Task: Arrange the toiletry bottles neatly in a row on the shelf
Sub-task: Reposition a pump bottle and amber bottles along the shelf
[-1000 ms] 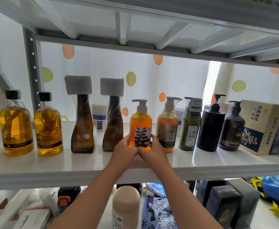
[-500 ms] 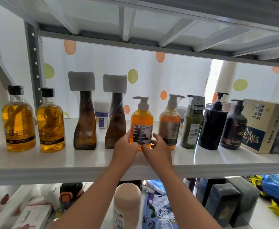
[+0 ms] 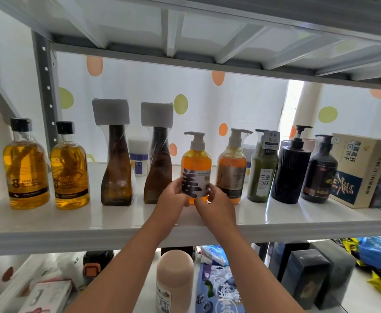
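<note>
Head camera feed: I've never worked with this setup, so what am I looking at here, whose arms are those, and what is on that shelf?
There is no machine here. A person wears one wide-angle camera on the head, looking forward and down, so the two bare arms coming up from the bottom are the person's own.

The left hand and right hand both grip the base of an orange pump bottle with a large dark character on its label. It stands upright on the white shelf.

To its left stand two brown wrapped bottles and two amber ginseng shampoo bottles. To its right are another orange pump bottle, a green bottle, two dark pump bottles and a cardboard box. A small white jar sits behind the row.
</note>
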The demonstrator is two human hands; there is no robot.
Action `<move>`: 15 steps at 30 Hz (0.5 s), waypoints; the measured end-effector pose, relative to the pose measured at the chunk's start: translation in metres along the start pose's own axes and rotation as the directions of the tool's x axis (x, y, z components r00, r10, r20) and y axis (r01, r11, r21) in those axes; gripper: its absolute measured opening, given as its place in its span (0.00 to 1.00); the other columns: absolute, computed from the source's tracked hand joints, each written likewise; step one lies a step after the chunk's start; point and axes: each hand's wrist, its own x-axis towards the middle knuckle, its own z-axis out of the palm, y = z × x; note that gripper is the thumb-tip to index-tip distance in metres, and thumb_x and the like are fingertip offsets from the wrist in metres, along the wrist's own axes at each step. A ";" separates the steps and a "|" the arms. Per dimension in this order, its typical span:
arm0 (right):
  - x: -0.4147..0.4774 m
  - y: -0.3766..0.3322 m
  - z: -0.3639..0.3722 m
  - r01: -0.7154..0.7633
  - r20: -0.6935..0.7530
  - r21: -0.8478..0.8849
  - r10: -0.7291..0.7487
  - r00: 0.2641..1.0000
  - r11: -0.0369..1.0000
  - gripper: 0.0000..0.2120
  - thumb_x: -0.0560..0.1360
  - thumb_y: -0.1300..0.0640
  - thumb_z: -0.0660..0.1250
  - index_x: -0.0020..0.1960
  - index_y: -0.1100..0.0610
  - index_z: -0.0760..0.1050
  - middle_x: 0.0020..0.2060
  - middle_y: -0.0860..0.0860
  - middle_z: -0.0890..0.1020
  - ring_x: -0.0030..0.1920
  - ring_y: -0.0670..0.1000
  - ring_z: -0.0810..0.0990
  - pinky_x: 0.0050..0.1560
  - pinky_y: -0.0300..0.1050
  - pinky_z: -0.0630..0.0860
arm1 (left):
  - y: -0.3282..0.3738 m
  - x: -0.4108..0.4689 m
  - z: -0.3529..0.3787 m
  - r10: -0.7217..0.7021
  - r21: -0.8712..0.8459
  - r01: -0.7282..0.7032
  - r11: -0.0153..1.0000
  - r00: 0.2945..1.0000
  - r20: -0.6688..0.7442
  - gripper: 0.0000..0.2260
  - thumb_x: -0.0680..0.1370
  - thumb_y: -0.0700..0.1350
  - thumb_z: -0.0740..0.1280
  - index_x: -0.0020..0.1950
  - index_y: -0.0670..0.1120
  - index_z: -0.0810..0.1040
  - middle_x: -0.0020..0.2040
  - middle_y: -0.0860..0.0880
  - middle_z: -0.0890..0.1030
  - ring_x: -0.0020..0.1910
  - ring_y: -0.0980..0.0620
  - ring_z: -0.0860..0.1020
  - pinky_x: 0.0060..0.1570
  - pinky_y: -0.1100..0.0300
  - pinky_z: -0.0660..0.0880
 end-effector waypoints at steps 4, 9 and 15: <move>0.000 0.002 0.001 0.013 -0.021 -0.011 -0.013 1.000 1.000 0.18 0.73 0.57 0.64 0.63 0.52 0.73 0.53 0.49 0.81 0.50 0.47 0.77 0.36 0.28 0.66 | -0.002 0.001 0.001 0.003 -0.025 -0.002 1.000 1.000 0.020 0.27 0.69 0.27 0.57 0.60 0.53 0.68 0.50 0.58 0.78 0.50 0.60 0.76 0.46 0.65 0.73; 0.001 0.002 0.002 0.009 0.005 -0.004 -0.009 1.000 1.000 0.19 0.74 0.57 0.65 0.65 0.50 0.72 0.54 0.48 0.81 0.48 0.46 0.76 0.41 0.34 0.70 | -0.002 0.002 0.002 0.036 -0.019 -0.035 0.999 0.999 0.031 0.26 0.70 0.27 0.56 0.59 0.53 0.71 0.51 0.56 0.80 0.53 0.58 0.77 0.52 0.63 0.74; 0.001 0.001 -0.002 -0.005 -0.008 0.030 0.005 1.000 1.000 0.16 0.76 0.59 0.63 0.64 0.54 0.74 0.54 0.50 0.81 0.50 0.46 0.76 0.46 0.35 0.71 | -0.005 0.003 0.003 0.047 0.049 -0.048 0.998 0.999 0.020 0.25 0.73 0.31 0.60 0.67 0.50 0.70 0.58 0.53 0.79 0.57 0.55 0.76 0.58 0.59 0.74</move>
